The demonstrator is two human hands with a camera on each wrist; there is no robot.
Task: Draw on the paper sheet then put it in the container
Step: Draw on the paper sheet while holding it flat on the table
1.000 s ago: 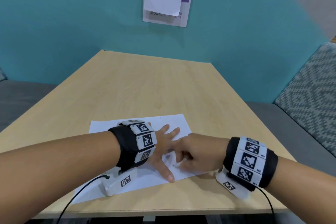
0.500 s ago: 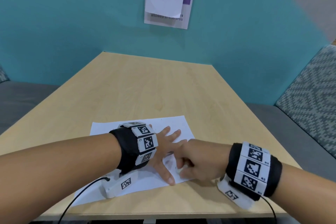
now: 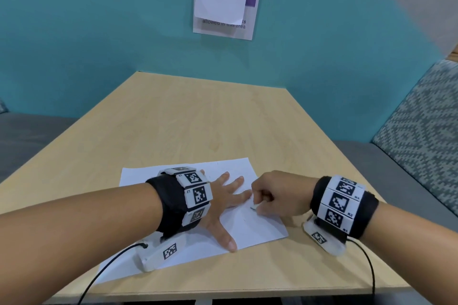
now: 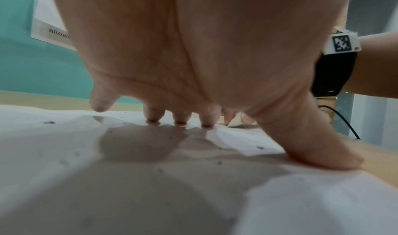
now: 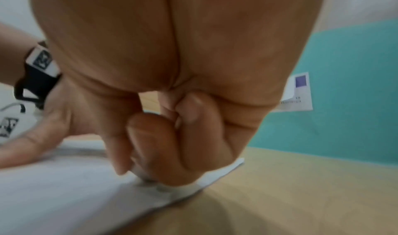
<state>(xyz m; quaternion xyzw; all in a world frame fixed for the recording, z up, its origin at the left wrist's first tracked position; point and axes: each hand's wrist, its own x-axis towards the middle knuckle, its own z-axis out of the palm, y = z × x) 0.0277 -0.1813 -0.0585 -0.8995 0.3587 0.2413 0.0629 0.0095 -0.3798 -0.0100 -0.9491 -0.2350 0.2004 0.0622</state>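
Observation:
A white paper sheet (image 3: 250, 230) lies on the wooden table (image 3: 198, 119) near its front edge. My left hand (image 3: 224, 202) lies flat on the sheet with its fingers spread, and its fingertips (image 4: 180, 119) and thumb press the paper (image 4: 64, 153) down. My right hand (image 3: 257, 203) is curled at the sheet's right side and pinches a small white object (image 3: 255, 207) against the paper. The right wrist view shows the thumb and fingers (image 5: 155, 153) closed round that object on the paper (image 5: 64, 187); what it is I cannot tell. No container is in view.
A white notice (image 3: 224, 5) hangs on the teal wall behind the table. A patterned bench cushion (image 3: 421, 119) stands at the right, and grey seating runs along both sides. Cables trail from both wrist units over the table's front edge.
My right hand has shifted slightly away from me along the sheet's right part, and the small white object now shows under its fingers. The left hand stays pressed on the paper.

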